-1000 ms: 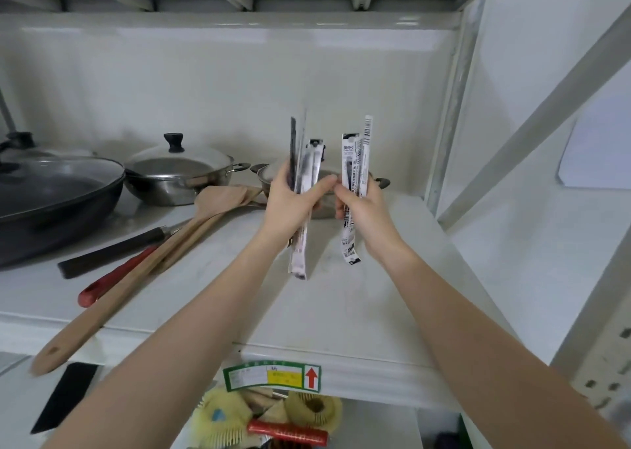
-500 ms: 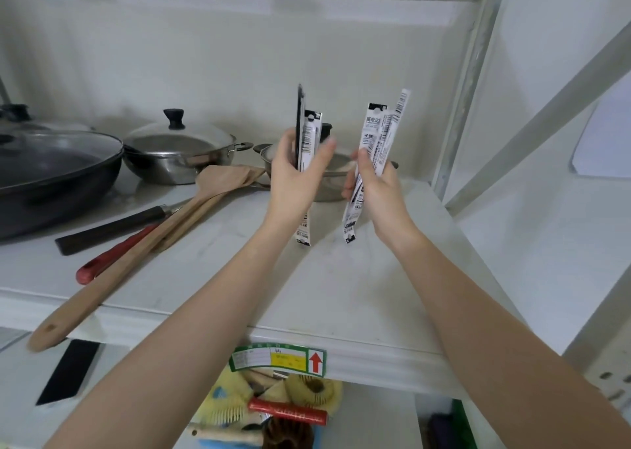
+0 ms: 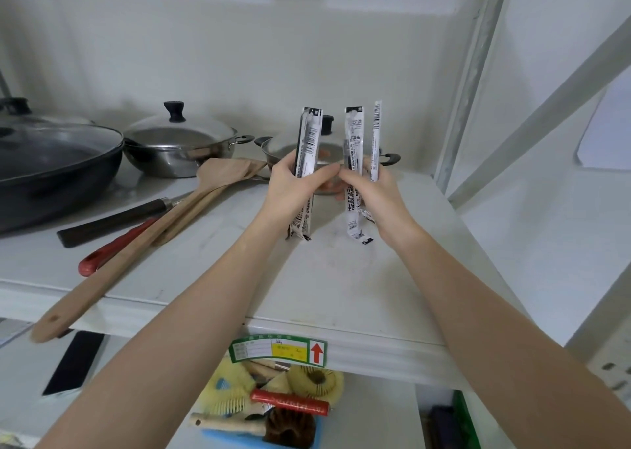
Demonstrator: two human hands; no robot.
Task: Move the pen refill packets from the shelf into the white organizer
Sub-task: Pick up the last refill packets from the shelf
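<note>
My left hand point(image 3: 293, 189) grips a bundle of pen refill packets point(image 3: 308, 141), long narrow white and black sleeves held upright with their lower ends touching the white shelf point(image 3: 327, 278). My right hand point(image 3: 375, 189) holds two more refill packets point(image 3: 355, 134) upright beside them, lower ends just above the shelf. The two hands touch at the fingertips. The white organizer is not in view.
A dark wok point(image 3: 51, 161) and a lidded steel pot point(image 3: 181, 144) stand at the back left; a smaller pot point(image 3: 389, 157) sits behind my hands. Wooden spatulas point(image 3: 153, 237), a dark-handled knife point(image 3: 112, 219) and a red handle point(image 3: 112, 247) lie left. Brushes point(image 3: 273, 401) fill a bin below.
Both hands have lowered and come together until the fingertips touch. The left bundle's lower ends now rest on the shelf, and the right packets stand straighter.
</note>
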